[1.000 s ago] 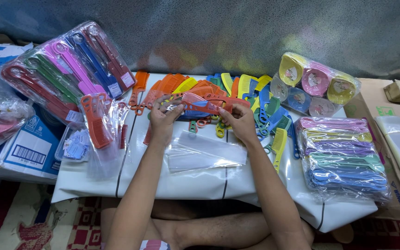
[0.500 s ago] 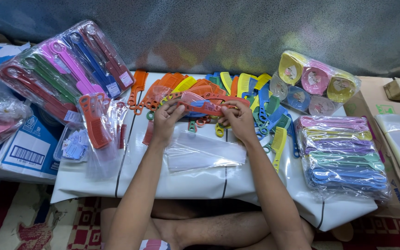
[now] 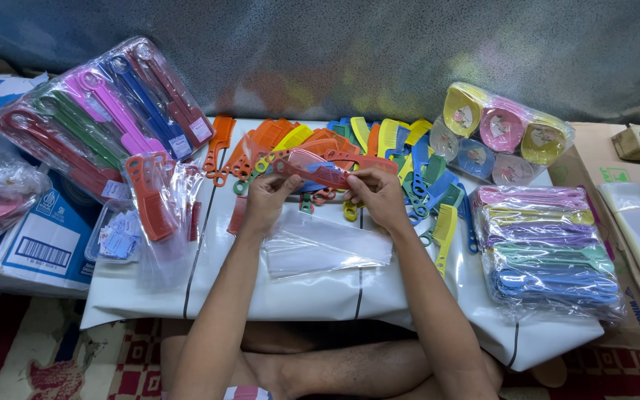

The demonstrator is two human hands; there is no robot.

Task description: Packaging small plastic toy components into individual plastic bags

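Note:
My left hand (image 3: 267,200) and my right hand (image 3: 374,194) together hold a red comb (image 3: 318,172) just above the white tabletop, each gripping one end. Directly below the hands lies a flat stack of clear plastic bags (image 3: 320,246). Behind the hands spreads a loose pile of orange, yellow, blue and green combs (image 3: 368,152).
A clear pack of long-handled combs (image 3: 105,122) leans at the left, with a bag of orange combs (image 3: 153,196) beside it. Round coloured mirrors in wrap (image 3: 499,135) and a bundle of pastel combs (image 3: 550,252) sit at the right. Cardboard boxes flank the white sheet (image 3: 320,296).
Both hands have drawn slightly nearer together on the red comb, lifting it from the pile toward the clear bags. Nothing else has shifted.

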